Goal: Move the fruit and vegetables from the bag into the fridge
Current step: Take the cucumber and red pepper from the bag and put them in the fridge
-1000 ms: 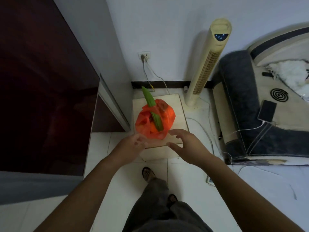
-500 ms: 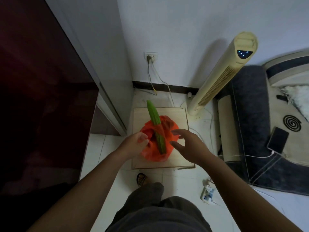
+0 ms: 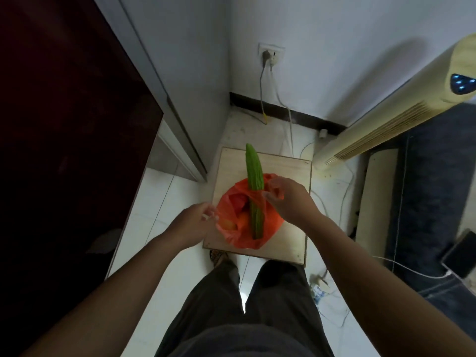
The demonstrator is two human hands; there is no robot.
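An orange plastic bag (image 3: 270,222) sits on a low wooden board (image 3: 291,238) on the floor. A long green gourd (image 3: 253,176) sticks out of its top, and red and orange fruit (image 3: 238,202) show inside. My left hand (image 3: 195,220) pinches the bag's left edge. My right hand (image 3: 288,199) grips the bag's right edge, beside the gourd. The bag's mouth is held apart between them. The dark red fridge (image 3: 64,124) stands at the left, its door closed.
A cream tower fan (image 3: 386,119) stands right of the board. Cables (image 3: 288,119) run from a wall socket (image 3: 270,54) down to the floor. A dark sofa (image 3: 432,189) with a charging phone (image 3: 461,253) lies at the right. My legs are just below the board.
I have come closer to the bag. Both hands moved from hovering near it to holding its two edges, and the mouth is spread wider, showing the fruit inside.
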